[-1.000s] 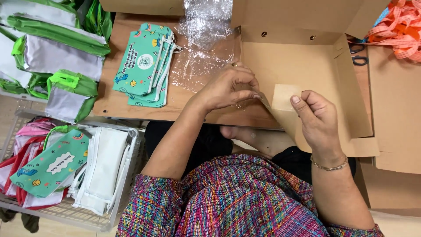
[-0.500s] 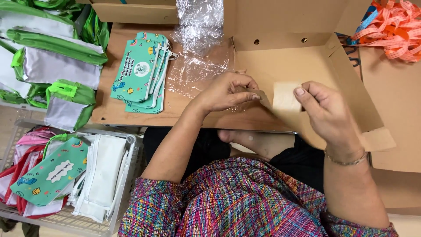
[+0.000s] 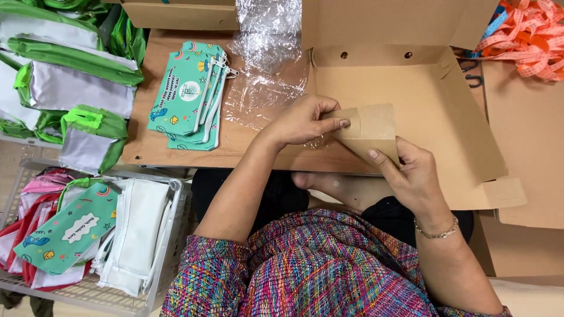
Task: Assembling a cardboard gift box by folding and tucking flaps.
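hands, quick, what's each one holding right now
Left hand: fingers closed, pinching the small cardboard flap.
Right hand: closed on the same flap's lower edge.

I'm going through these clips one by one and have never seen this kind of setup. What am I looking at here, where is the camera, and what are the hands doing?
There is no machine here: a person works with two bare hands, filmed by a camera worn on the head and looking straight down.

The left hand and right hand both grip a small folded cardboard flap at the near wall of an open brown cardboard box.

On the wooden table lie a stack of teal zip pouches and crumpled clear plastic wrap. Green and grey bags are piled at the left, a wire basket below holds more pouches, and orange tape sits top right.
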